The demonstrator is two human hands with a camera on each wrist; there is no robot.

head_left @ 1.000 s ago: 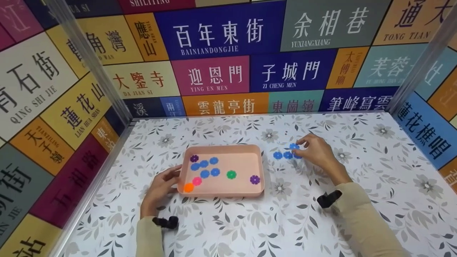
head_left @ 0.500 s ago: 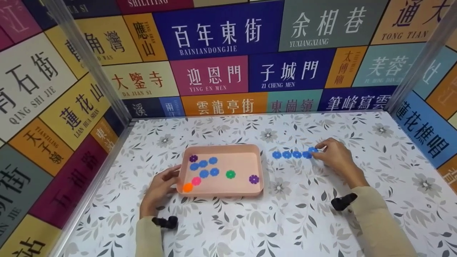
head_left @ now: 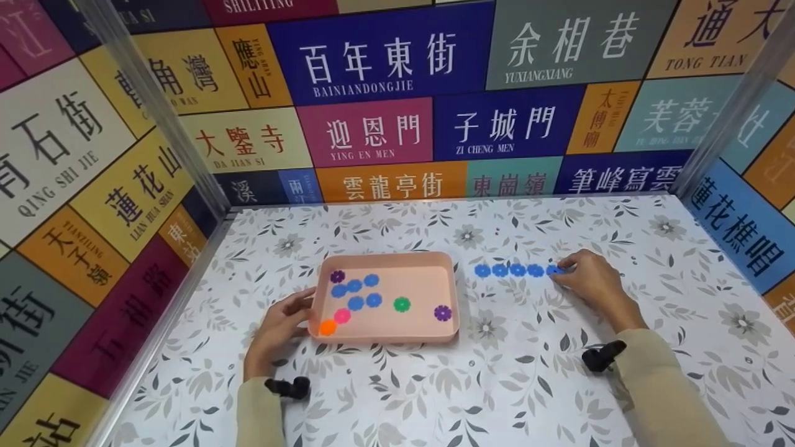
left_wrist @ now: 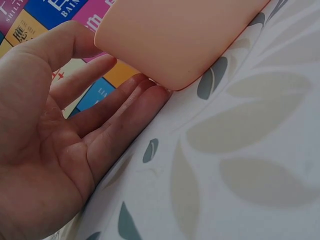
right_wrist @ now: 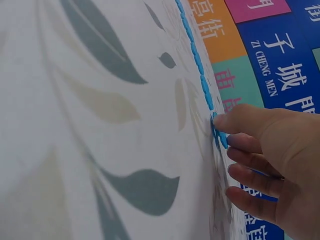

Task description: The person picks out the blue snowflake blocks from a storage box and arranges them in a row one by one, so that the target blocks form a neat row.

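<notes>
My right hand (head_left: 590, 285) is at the right end of a straight row of several blue flower-shaped plastic pieces (head_left: 517, 270) on the table. Its thumb and index finger pinch the last blue flower piece (head_left: 554, 270), low at the tabletop; the right wrist view shows that piece (right_wrist: 215, 127) partly covered by the thumb. Against the left wall of a shallow pink tray (head_left: 391, 338) rests my left hand (head_left: 279, 326). In the left wrist view its fingertips touch the tray's outer side (left_wrist: 165, 45), fingers loosely extended and the palm bare.
Inside the tray lie several blue flower pieces (head_left: 354, 285), a green one (head_left: 402, 304), two purple ones, a pink one (head_left: 342, 315) and an orange one (head_left: 328, 327). The table wears a leaf-patterned cover (head_left: 410, 385). Behind stands a wall of coloured sign panels (head_left: 379, 56).
My right hand has moved right and down with the blue flower piece, from above the row to the row's right end. The left hand and tray hold still.
</notes>
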